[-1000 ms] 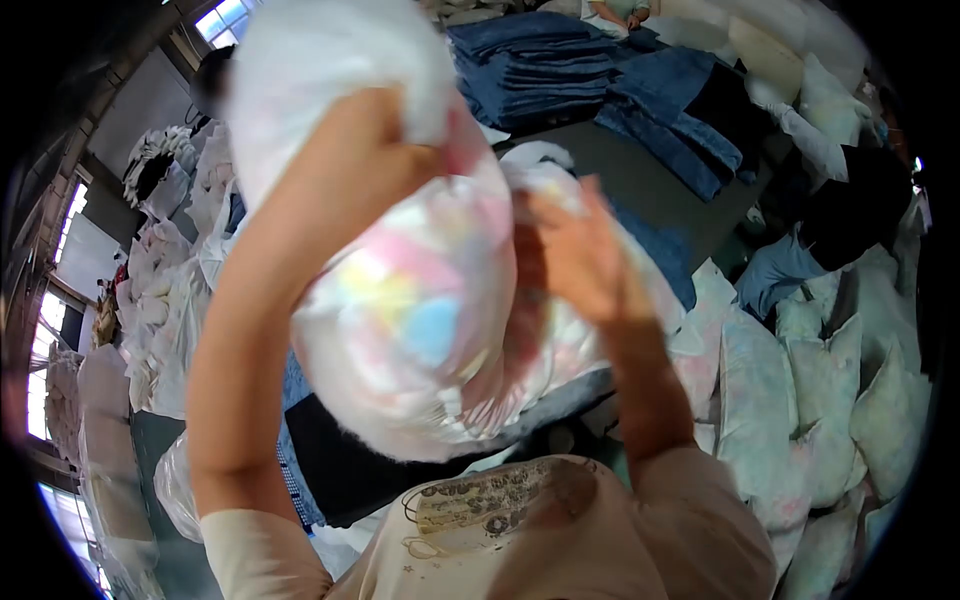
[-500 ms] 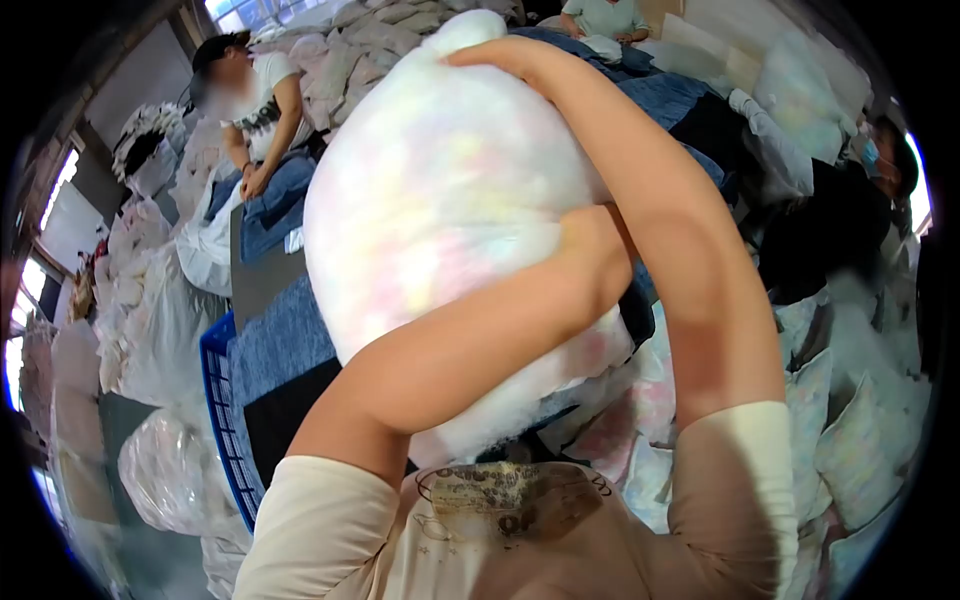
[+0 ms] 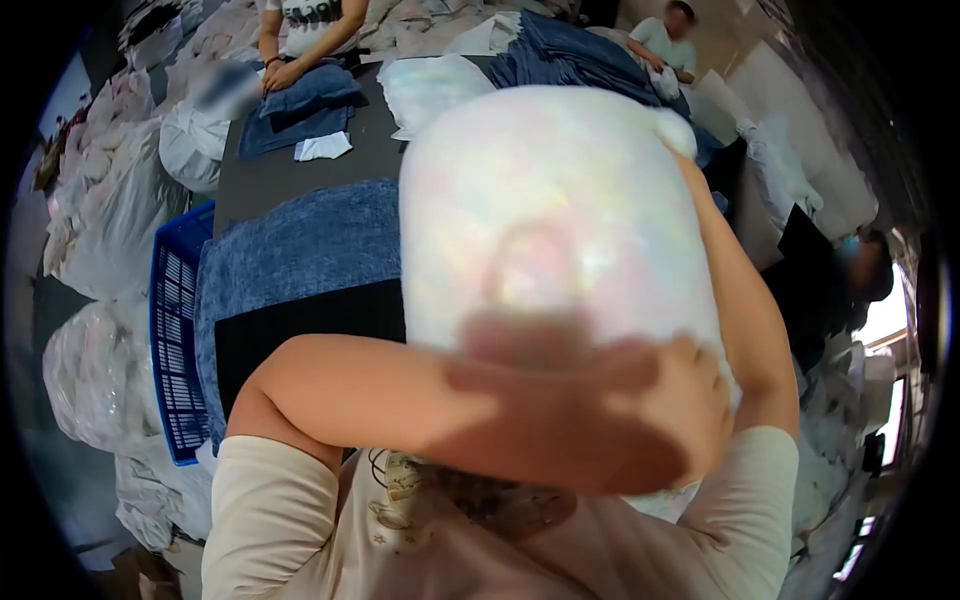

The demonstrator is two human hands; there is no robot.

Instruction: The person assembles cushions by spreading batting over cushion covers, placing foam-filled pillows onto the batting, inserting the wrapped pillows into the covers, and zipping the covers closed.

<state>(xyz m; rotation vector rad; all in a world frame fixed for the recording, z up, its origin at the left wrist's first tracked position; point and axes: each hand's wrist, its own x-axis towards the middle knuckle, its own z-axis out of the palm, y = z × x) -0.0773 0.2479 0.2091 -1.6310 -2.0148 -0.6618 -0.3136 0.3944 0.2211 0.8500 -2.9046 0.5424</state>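
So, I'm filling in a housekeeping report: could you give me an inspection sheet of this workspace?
Surface: dark grey table, partly covered.
Job's things: soft white bundle with pastel patches, in front of the wearer's chest.
Clutter: spread denim and a black piece beside a blue basket's wall, whether inside is unclear; white pillow-like piece and stacked denim farther back.
Hands: left hand against the bundle's lower right; right arm along its right side, right hand mostly hidden.
Cables: nothing seen.
Surroundings: plastic-wrapped bags at left; one person and another across the table.
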